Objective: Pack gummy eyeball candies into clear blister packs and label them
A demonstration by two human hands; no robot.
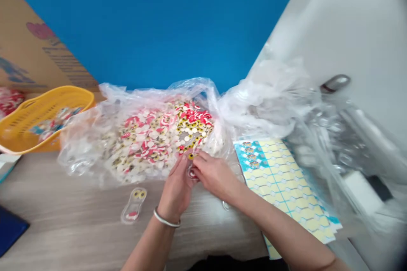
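My left hand (pixel 178 186), with a white bangle at the wrist, is closed around a small clear plastic case (pixel 191 172) that is mostly hidden by fingers. My right hand (pixel 218 174) pinches at the same case from the other side. A yellow disc with a dark centre (pixel 190 156) shows between the fingertips. Just beyond both hands, an open clear plastic bag (pixel 85 148) spills red, white and yellow discs (pixel 149 135). To the left of my left hand lies another clear case (pixel 135 205), with two yellow discs at one end and a red piece at the other.
A yellow basket (pixel 28 112) with small packets stands at the left, before a cardboard box (pixel 38 55). Printed yellow-and-blue sticker sheets (pixel 286 182) lie right of my hands. Crumpled clear bags (pixel 270 97) fill the back right. A dark blue object (pixel 11 228) sits at the left edge.
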